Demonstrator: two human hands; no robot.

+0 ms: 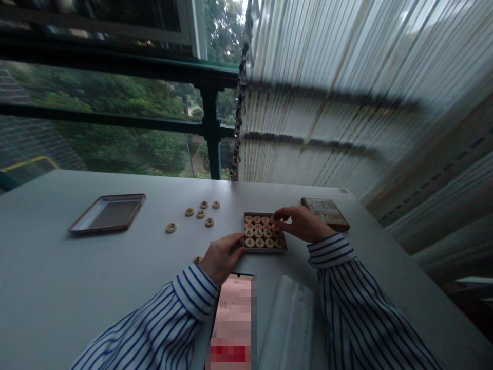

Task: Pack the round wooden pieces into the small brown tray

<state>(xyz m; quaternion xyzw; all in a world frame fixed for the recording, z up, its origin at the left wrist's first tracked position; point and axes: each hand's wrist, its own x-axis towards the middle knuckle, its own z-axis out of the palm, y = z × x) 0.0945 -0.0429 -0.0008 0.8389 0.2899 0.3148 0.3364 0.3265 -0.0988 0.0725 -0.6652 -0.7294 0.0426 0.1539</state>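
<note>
A small open box (265, 251) sits on the white table, filled with rows of round wooden Chinese chess pieces (259, 234), some with red characters and some with black. My left hand (223, 257) grips the box's left side between thumb and fingers. Over the box's far right corner, my right hand (302, 222) pinches a piece in the top row, which its fingertips partly cover. Several loose pieces (201, 214) lie on the table left of the box. One more piece (197, 260) is partly hidden behind my left wrist.
An empty tray-like lid (108, 215) lies at the left of the white table (115, 288). A decorated flat box (327, 213) is beyond my right hand. Nearer me are a phone (234, 308) with a lit screen and a clear plastic case (290, 324). Windows and a striped curtain stand behind.
</note>
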